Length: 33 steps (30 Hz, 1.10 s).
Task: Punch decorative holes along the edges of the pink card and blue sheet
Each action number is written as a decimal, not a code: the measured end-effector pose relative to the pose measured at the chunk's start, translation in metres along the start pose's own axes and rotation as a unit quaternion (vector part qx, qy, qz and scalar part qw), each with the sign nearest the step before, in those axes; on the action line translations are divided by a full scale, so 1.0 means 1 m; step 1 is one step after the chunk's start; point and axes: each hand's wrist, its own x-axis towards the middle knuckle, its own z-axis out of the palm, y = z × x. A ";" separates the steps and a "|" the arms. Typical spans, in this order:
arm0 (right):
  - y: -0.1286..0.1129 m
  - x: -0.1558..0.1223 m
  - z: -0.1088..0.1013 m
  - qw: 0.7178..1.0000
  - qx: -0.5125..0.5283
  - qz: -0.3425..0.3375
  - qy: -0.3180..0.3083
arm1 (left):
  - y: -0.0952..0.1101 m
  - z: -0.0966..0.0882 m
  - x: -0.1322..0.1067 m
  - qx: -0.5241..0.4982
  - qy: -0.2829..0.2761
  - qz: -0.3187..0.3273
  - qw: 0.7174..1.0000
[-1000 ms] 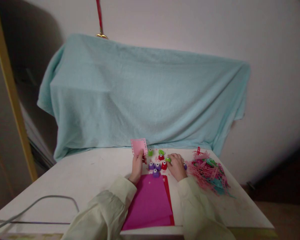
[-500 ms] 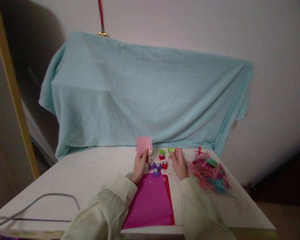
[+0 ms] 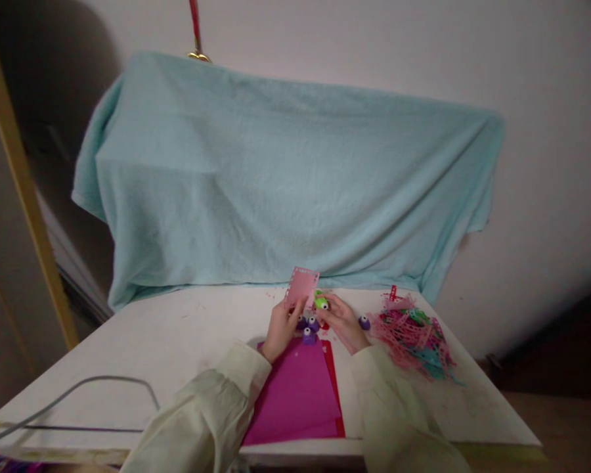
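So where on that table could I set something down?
The widest bare patch is the left side of the table, between teal cloth, grey cable and left sleeve. Another lies front right, this side of the paper strips and beside the right sleeve. The middle is crowded: magenta sheet, purple gadgets, left hand with pink card, right hand with green gadget.

Pale green long sleeves point(image 3: 201, 414), banded cuffs point(image 3: 251, 369)

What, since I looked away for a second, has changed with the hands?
The left hand has moved the pink card rightward, tilting it. The right hand has picked up a green punch and brought it leftward beside the card. The magenta sheet and heap of strips stayed put.
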 end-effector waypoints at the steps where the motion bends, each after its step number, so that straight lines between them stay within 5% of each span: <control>1: 0.000 0.000 0.001 1.000 0.011 0.005 -0.008 | 0.000 0.000 0.000 0.001 -0.002 0.002 1.000; 33: 0.002 0.002 -0.003 0.999 -0.036 0.003 0.024 | 0.003 0.000 -0.001 -0.036 -0.034 -0.008 0.999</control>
